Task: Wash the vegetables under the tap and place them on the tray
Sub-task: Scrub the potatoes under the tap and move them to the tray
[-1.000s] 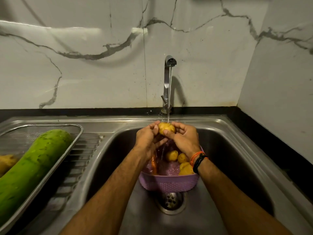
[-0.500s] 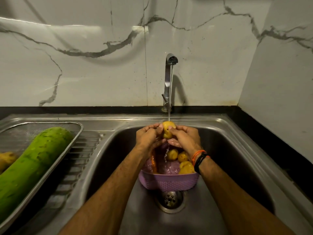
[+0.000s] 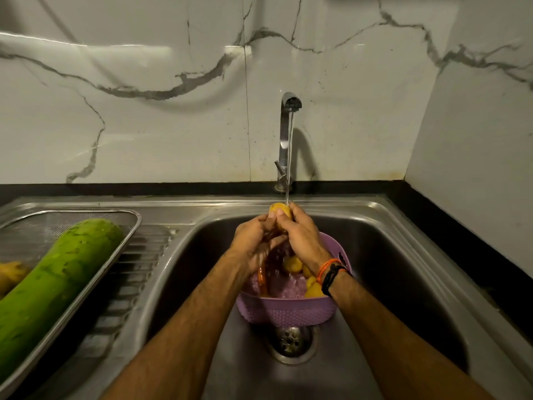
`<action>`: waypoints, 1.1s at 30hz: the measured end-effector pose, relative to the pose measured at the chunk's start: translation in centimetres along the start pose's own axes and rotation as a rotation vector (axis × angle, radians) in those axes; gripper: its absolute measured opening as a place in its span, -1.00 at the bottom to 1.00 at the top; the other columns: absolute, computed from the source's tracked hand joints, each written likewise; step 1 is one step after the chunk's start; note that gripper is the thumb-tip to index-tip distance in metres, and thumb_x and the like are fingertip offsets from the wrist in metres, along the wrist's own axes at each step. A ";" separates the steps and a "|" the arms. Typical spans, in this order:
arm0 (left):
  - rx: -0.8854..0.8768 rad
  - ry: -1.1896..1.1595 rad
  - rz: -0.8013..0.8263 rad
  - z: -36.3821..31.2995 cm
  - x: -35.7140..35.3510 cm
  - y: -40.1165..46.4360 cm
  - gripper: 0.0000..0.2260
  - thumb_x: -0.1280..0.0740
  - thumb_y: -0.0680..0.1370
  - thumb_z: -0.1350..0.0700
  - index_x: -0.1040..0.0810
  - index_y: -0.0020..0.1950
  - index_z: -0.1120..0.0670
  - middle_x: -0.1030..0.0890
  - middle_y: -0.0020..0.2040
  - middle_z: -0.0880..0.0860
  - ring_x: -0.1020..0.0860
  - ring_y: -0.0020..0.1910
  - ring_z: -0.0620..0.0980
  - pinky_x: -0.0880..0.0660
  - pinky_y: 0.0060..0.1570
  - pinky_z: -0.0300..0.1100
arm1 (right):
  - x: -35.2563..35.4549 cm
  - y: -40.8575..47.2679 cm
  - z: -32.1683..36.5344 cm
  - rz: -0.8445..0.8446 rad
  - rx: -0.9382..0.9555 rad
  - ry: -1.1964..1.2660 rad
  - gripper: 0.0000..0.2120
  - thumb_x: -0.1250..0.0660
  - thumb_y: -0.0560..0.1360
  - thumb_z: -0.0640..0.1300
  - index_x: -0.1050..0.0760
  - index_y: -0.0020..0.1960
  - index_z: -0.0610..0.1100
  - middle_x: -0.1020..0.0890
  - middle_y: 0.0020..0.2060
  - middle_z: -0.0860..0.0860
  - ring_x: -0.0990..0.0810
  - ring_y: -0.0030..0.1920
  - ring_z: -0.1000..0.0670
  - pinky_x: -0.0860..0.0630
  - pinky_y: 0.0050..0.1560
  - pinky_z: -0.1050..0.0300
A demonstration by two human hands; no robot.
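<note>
The potato is gripped between both hands, left hand and right hand curled round it, right under the tap stream above the purple basket in the sink. It's probably best turned so every side gets rinsed, then moved onto the tray beside the green gourd.

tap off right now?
No, a thin stream runs from the tap onto the potato held by the left hand and the right hand.
</note>
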State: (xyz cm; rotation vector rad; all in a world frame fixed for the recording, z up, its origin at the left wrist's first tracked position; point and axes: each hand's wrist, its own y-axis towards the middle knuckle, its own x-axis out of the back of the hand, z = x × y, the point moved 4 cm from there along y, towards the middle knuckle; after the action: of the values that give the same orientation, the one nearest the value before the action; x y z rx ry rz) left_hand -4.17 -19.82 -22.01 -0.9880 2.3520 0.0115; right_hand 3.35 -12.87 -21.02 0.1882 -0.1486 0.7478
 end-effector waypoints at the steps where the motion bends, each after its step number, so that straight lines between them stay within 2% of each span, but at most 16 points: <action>1: -0.004 -0.012 0.016 0.0 -0.1 -0.1 -0.81 -0.29 0.60 0.24 -0.58 0.17 0.28 -0.65 0.11 0.25 -0.64 0.10 0.11 -0.63 -0.05 -0.07 | 0.1 0.1 -0.1 0.001 0.016 -0.016 -0.38 -0.22 0.53 0.27 -0.29 0.51 0.02 -0.41 0.35 0.15 -0.41 0.37 0.03 -0.33 0.44 -0.06; 3: -0.001 -0.020 0.025 0.0 -0.3 -0.2 -0.79 -0.32 0.59 0.20 -0.59 0.15 0.29 -0.66 0.07 0.25 -0.64 0.10 0.13 -0.64 -0.04 -0.07 | 0.2 0.4 -0.5 -0.008 0.042 -0.050 -0.35 -0.22 0.45 0.33 -0.37 0.45 0.04 -0.49 0.35 0.08 -0.47 0.34 0.02 -0.39 0.40 -0.08; 4: 0.003 -0.035 0.011 0.2 -0.3 -0.1 -0.82 -0.31 0.59 0.21 -0.59 0.11 0.29 -0.67 0.03 0.25 -0.65 0.05 0.13 -0.64 -0.06 -0.08 | 0.2 0.1 -0.2 -0.016 0.052 -0.057 -0.39 -0.26 0.48 0.28 -0.37 0.45 0.02 -0.50 0.34 0.07 -0.48 0.33 0.02 -0.41 0.39 -0.07; 6: 0.008 -0.095 -0.026 0.3 -0.4 -0.1 -0.88 -0.29 0.60 0.24 -0.58 0.01 0.28 -0.66 -0.06 0.25 -0.66 -0.04 0.11 -0.65 -0.12 -0.09 | 0.6 0.2 -0.3 -0.066 0.054 -0.079 -0.48 -0.32 0.55 0.11 -0.37 0.46 -0.03 -0.53 0.28 0.04 -0.50 0.28 0.03 -0.44 0.34 0.01; 9: -0.005 -0.178 -0.036 0.2 -0.9 -0.3 -0.86 -0.26 0.63 0.23 -0.56 -0.04 0.27 -0.67 -0.20 0.21 -0.66 -0.12 0.08 -0.64 -0.12 -0.08 | 1.3 0.3 -0.5 -0.190 0.055 -0.089 -0.55 -0.40 0.50 0.12 -0.52 0.31 -0.07 -0.64 0.14 0.02 -0.59 0.13 0.04 -0.51 0.16 0.17; 11: -0.010 -0.164 -0.044 0.3 -1.2 -0.3 -0.85 -0.25 0.64 0.24 -0.55 -0.07 0.25 -0.67 -0.29 0.17 -0.65 -0.20 0.04 -0.65 -0.22 -0.13 | 1.4 0.2 -0.5 -0.234 0.042 -0.051 -0.60 -0.44 0.46 0.11 -0.58 0.22 -0.07 -0.67 0.07 0.04 -0.62 0.07 0.08 -0.52 0.07 0.25; 13: -0.018 -0.116 -0.067 0.4 -1.0 -0.3 -0.88 -0.26 0.62 0.27 -0.57 -0.05 0.23 -0.67 -0.22 0.17 -0.65 -0.16 0.05 -0.64 -0.22 -0.13 | 1.5 0.3 -0.7 -0.253 0.033 -0.005 -0.62 -0.48 0.45 0.04 -0.60 0.21 -0.08 -0.68 0.06 0.02 -0.63 0.05 0.09 -0.54 0.09 0.24; 16: -0.023 -0.038 -0.062 0.4 -0.5 0.0 -0.91 -0.30 0.59 0.27 -0.61 -0.01 0.21 -0.66 -0.05 0.21 -0.63 0.06 0.13 -0.61 0.03 -0.03 | 1.7 0.5 -0.7 -0.255 0.050 0.073 -0.59 -0.51 0.44 -0.13 -0.56 0.27 -0.14 -0.67 0.11 -0.03 -0.63 0.08 0.06 -0.55 0.19 0.17; 19: -0.018 -0.072 -0.037 0.5 -0.6 0.0 -0.86 -0.26 0.59 0.35 -0.57 0.10 0.30 -0.63 0.01 0.25 -0.59 0.16 0.20 -0.59 0.09 0.00 | 1.7 0.6 -0.3 -0.166 0.077 0.011 -0.54 -0.43 0.50 -0.22 -0.46 0.38 -0.13 -0.57 0.27 -0.02 -0.54 0.24 0.05 -0.45 0.26 0.21; 21: -0.024 -0.083 -0.030 0.3 -0.8 -0.3 -0.81 -0.24 0.59 0.39 -0.50 0.19 0.38 -0.62 -0.03 0.26 -0.62 0.03 0.18 -0.64 -0.12 -0.11 | 1.4 0.4 0.0 -0.096 0.101 -0.086 -0.52 -0.35 0.57 -0.17 -0.37 0.46 -0.11 -0.44 0.42 0.00 -0.41 0.39 0.04 -0.33 0.40 0.16; 23: -0.024 -0.065 -0.027 0.1 -0.6 -0.4 -0.72 -0.22 0.58 0.43 -0.49 0.28 0.34 -0.60 0.00 0.28 -0.63 -0.14 0.09 -0.60 -0.37 -0.24 | 0.8 -0.1 0.3 -0.028 0.134 -0.137 -0.48 -0.30 0.60 -0.05 -0.28 0.52 -0.10 -0.28 0.52 0.02 -0.23 0.50 0.04 -0.17 0.51 0.12; 24: -0.020 -0.053 -0.025 0.0 -0.4 -0.3 -0.69 -0.21 0.58 0.44 -0.48 0.31 0.32 -0.60 0.06 0.29 -0.63 -0.16 0.07 -0.58 -0.41 -0.26 | 0.5 -0.3 0.4 0.007 0.140 -0.139 -0.45 -0.27 0.61 0.03 -0.23 0.54 -0.09 -0.21 0.55 0.04 -0.15 0.53 0.06 -0.09 0.53 0.12; 26: -0.028 -0.019 -0.012 0.0 -0.2 -0.2 -0.67 -0.22 0.58 0.42 -0.49 0.34 0.28 -0.61 0.14 0.30 -0.63 -0.04 0.12 -0.61 -0.33 -0.23 | 0.0 -0.3 0.4 0.066 0.140 -0.208 -0.37 -0.16 0.62 0.16 -0.12 0.58 -0.07 -0.10 0.58 0.06 -0.02 0.56 0.09 0.03 0.53 0.14; 28: -0.077 0.039 -0.015 0.0 -0.2 -0.2 -0.68 -0.25 0.58 0.39 -0.53 0.32 0.25 -0.64 0.10 0.28 -0.61 0.04 0.17 -0.63 -0.22 -0.18 | -0.1 -0.3 0.3 0.097 0.147 -0.355 -0.31 -0.05 0.61 0.25 0.01 0.61 -0.07 -0.01 0.60 0.04 0.04 0.57 0.08 0.08 0.51 0.15; 30: -0.147 0.097 -0.051 -0.2 -0.4 -0.3 -0.70 -0.31 0.57 0.36 -0.55 0.29 0.24 -0.65 0.04 0.25 -0.61 -0.02 0.14 -0.63 -0.24 -0.20 | -0.1 -0.7 0.3 0.113 0.145 -0.421 -0.27 -0.01 0.59 0.29 0.07 0.61 -0.07 0.03 0.60 0.02 0.04 0.58 0.05 0.07 0.49 0.15; 33: -0.200 0.075 -0.141 -0.4 -0.1 -0.4 -0.79 -0.35 0.53 0.37 -0.60 0.14 0.22 -0.66 -0.09 0.16 -0.64 -0.15 0.03 -0.64 -0.25 -0.22 | -0.7 -1.4 0.4 0.145 0.172 -0.424 -0.24 0.00 0.55 0.33 -0.02 0.60 -0.08 -0.03 0.59 -0.01 -0.05 0.57 0.00 0.00 0.49 0.16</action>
State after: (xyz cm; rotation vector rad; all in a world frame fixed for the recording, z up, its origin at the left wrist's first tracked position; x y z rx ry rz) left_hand -4.10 -20.12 -21.55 -1.2689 2.3783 0.1600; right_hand 3.76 -14.42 -20.90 0.5042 -0.5053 0.8584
